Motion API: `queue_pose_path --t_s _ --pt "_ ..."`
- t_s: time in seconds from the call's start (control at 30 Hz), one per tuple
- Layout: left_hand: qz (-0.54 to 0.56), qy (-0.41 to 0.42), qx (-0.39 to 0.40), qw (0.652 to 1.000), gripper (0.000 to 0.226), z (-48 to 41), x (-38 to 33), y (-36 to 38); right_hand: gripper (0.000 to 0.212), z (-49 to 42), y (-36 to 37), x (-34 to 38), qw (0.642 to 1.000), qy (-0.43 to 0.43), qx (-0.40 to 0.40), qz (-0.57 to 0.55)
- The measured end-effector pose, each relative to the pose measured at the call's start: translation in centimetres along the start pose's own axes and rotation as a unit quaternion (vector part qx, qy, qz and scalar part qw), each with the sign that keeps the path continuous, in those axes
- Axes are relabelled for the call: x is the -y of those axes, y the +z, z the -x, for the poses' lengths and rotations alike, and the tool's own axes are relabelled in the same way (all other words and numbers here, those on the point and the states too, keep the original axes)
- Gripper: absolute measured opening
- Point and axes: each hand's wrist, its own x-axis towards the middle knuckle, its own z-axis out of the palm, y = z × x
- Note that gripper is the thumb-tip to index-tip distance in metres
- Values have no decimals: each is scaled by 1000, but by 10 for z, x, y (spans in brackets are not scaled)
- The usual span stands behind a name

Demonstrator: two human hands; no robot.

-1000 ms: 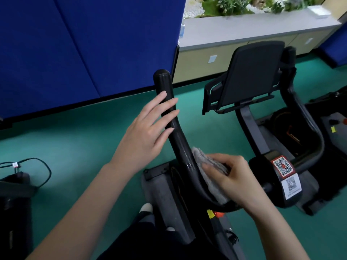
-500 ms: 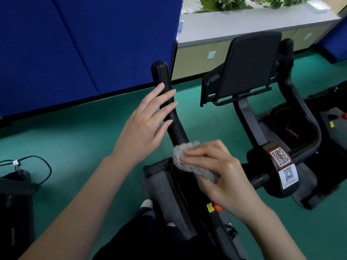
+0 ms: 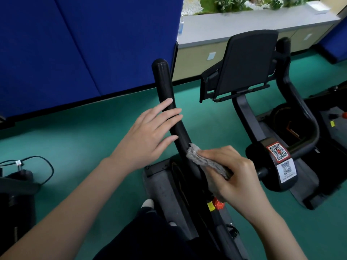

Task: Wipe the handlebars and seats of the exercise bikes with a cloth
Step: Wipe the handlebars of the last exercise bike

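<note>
Green floor (image 3: 84,143), blue partition panels (image 3: 93,44) along the back. Behind them is a pale cabinet with a gray top surface (image 3: 253,25) that carries green plants (image 3: 234,3).

A black exercise bike sits centre frame. Its left handlebar (image 3: 164,85) rises upright with a slight tilt and ends in a rounded cap. The right handlebar (image 3: 302,117) curves up on the far side. Between them stands a black console panel (image 3: 246,62), seen from its back. The hub below carries two QR stickers, one red-framed (image 3: 277,152) and one white (image 3: 286,168).

The left hand (image 3: 148,136) is released. Its fingers (image 3: 169,111) are straight and slightly spread, and they lie across the middle of the left handlebar. Nothing is gripped.

The right hand (image 3: 234,177) sits lower, with its fingers curled around a folded gray cloth (image 3: 202,160). The cloth's front edge touches the left handlebar just below the left hand, at the bend where the bar drops toward the frame. The two hands are near each other but apart.

A red knob (image 3: 217,204) and a yellow tag (image 3: 211,206) sit on the frame under the right wrist. A white shoe tip (image 3: 147,203) rests on the bike's gray base, with dark trousers at the bottom centre. At far left a black cable (image 3: 45,166) loops on the floor beside other dark equipment. The seat is out of view.
</note>
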Motion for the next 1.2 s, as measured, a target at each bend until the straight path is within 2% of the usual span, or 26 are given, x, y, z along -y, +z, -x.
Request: queue_pose_path --t_s 0.13,0.3,0.4,0.47,0.57,0.63,0.7,0.8,0.93,1.2 --pt "10 2 7 1000 45 -3 1 -1 34 -16 3 9 999 -27 -34 -5" --pt "42 -6 -11 999 42 -3 1 -1 40 -11 16 16 995 -73 62 31" --pt "58 -12 -17 998 41 -2 0 1 40 2 1 8 992 -94 87 3" --pt "63 -17 -21 998 41 -2 -1 2 40 0 -10 3 996 -35 55 -58" --pt "72 -24 -29 997 41 0 -2 4 23 -24 -13 -10 984 108 -54 -128" --pt "73 -25 -32 997 41 0 -3 4 21 -51 -4 -19 967 182 -62 -167" --pt "72 -25 -32 997 42 0 -3 4 23 -75 11 -22 948 224 -9 -227" --pt "72 -27 -29 997 43 1 -2 4 23 -93 31 -20 918 237 85 -305" --pt "74 -34 -29 996 43 0 -4 4 17 -90 31 -27 873 269 154 -377" --pt "82 -32 -34 996 44 0 -2 5 20 -64 9 -39 843 296 283 -350"
